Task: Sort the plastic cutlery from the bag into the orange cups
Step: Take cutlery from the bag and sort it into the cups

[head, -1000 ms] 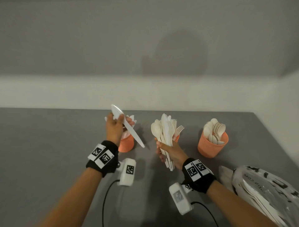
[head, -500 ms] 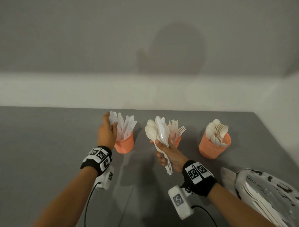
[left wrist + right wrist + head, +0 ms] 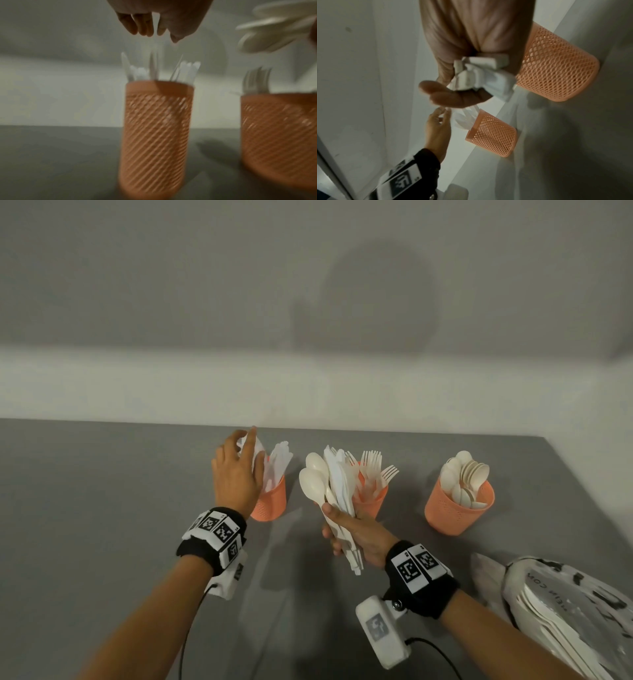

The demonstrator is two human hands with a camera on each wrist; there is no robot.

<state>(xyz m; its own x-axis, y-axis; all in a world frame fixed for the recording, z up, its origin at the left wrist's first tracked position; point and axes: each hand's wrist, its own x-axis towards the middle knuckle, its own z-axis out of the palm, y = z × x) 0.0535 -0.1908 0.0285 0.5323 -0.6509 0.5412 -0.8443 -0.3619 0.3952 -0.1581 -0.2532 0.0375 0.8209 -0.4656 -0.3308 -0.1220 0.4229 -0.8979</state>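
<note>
A matte grey surface point(image 3: 102, 508) fills the lower half of the head view, its far edge running from 9 o'clock to 3 o'clock and its right edge slanting down toward 4 o'clock. Behind it a pale, off-white band of wall point(image 3: 137, 385) lies along that far edge, and a darker grey wall point(image 3: 137, 268) rises above toward 12 o'clock. A soft rounded shadow point(image 3: 370, 302) falls on the grey wall at about 1 o'clock. The light is dim and even.
</note>
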